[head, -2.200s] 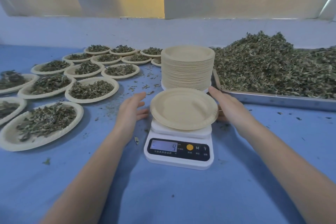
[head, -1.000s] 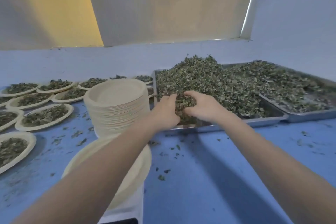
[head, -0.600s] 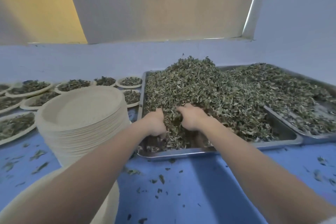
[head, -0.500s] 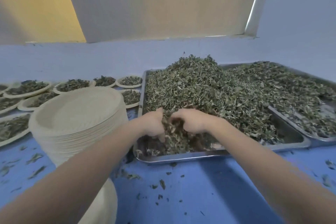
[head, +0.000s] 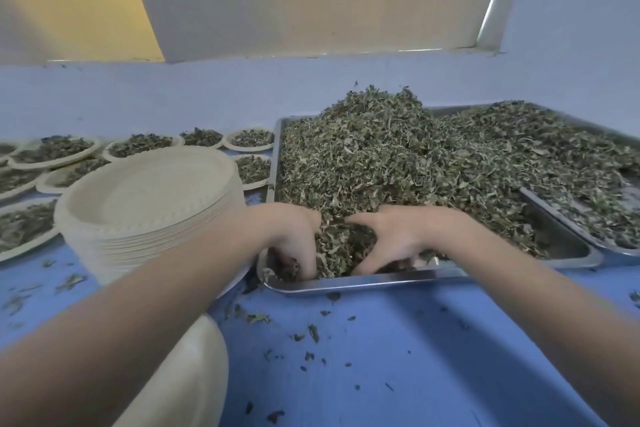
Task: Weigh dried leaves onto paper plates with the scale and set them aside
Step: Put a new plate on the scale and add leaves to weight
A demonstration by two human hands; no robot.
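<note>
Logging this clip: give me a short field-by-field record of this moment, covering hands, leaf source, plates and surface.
left hand: left hand dug into the dried leaves, fingers curled round a clump
right hand: right hand dug into the same clump, fingers spread and curled
leaf source: metal tray, heaped; second tray overlapping on its right
empty plates: plate stack, left of the tray
filled plates: filled plates at far left
plate nearest camera: plate, empty, partly hidden by the left arm
surface: blue table, scattered leaf bits
</note>
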